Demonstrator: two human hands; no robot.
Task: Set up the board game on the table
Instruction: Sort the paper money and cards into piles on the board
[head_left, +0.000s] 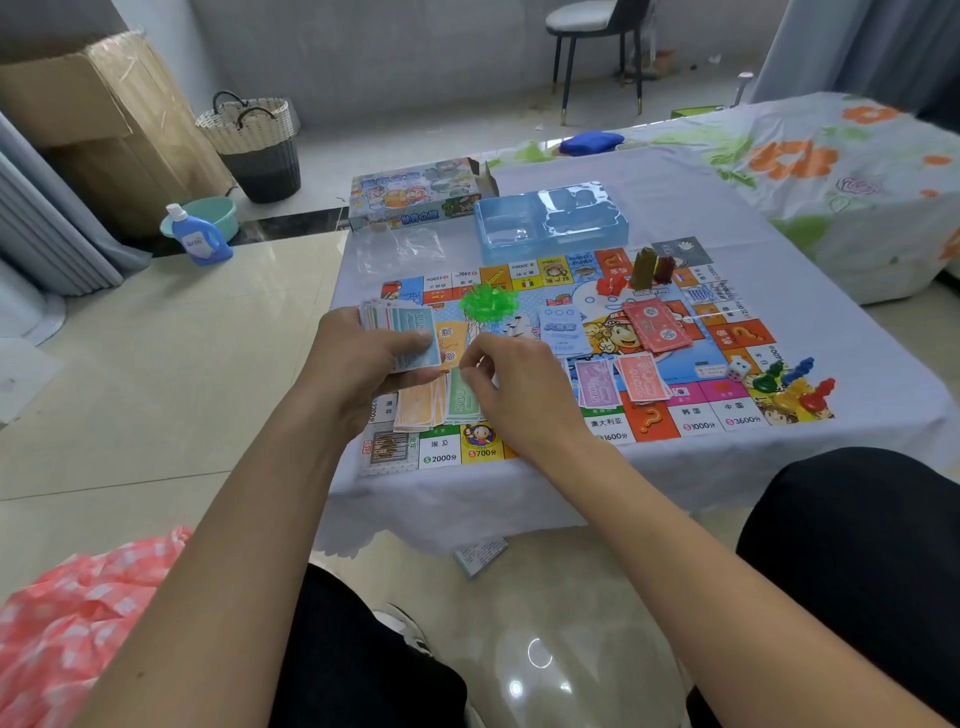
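**A:** Head view — the board (597, 332) is unfolded flat on the counter (831, 374), which has a pale cloth over it. The left hand (363, 348) is curled around a fanned stack of play money (410, 327), blue note on top. The right hand (511, 374) has its fingertips pinched together just above the green notes (462, 402), beside the orange pile (418, 408). Can't tell if there's a note in that pinch or not.

**B:** So sorting cash by colour?

**A:** Looks like it to me. Purple notes (597, 382) and red notes (641, 379) already sit in piles further right, with the pawns (795, 387) and dice (737, 368) at the corner and green houses (488, 301) heaped mid-board.

**B:** Next move?

**A:** My guess — peel the top note off the stack and drop it on a matching pile, or start a blue one. Thin paper, so a light pinch, or two come off together. The box (415, 195) and plastic tray (550, 221) sit at the far edge.
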